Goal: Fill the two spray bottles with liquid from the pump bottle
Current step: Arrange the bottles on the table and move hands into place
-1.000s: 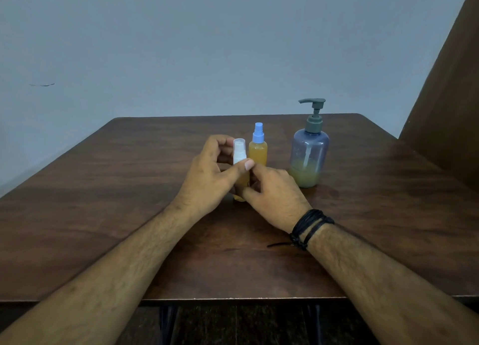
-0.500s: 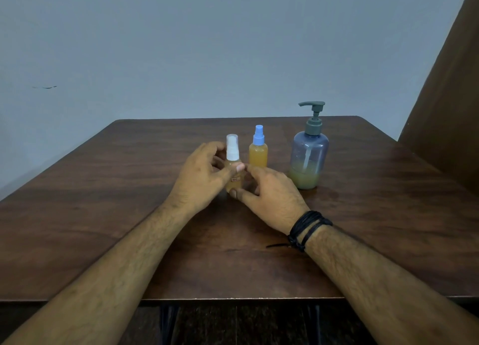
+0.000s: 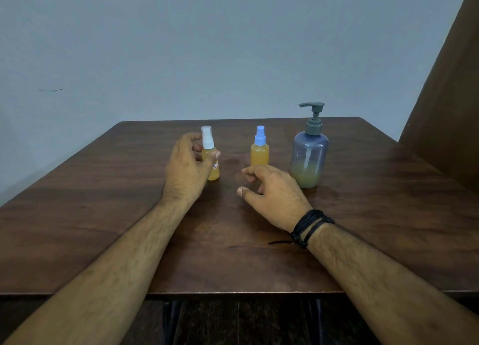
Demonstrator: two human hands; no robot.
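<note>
A small spray bottle with a white cap [image 3: 210, 160], full of orange liquid, stands upright on the brown wooden table [image 3: 103, 215]. My left hand [image 3: 188, 169] grips it, thumb across its front and fingers behind. To its right stands a second spray bottle with a blue cap [image 3: 259, 150], also full of orange liquid and untouched. My right hand [image 3: 272, 191] hovers in front of it, fingers loosely curled, holding nothing. The blue-grey pump bottle [image 3: 309, 153] stands at the right, with yellowish liquid only in its lower part.
A grey wall rises behind the table. A dark brown panel [image 3: 445, 98] leans at the far right. My right wrist carries a black corded bracelet [image 3: 308, 228]. The table's front edge [image 3: 233, 294] runs just under my forearms.
My left hand has carried the white-capped bottle to the left, away from the blue-capped one. My right hand has let go of it and drawn back to the right.
</note>
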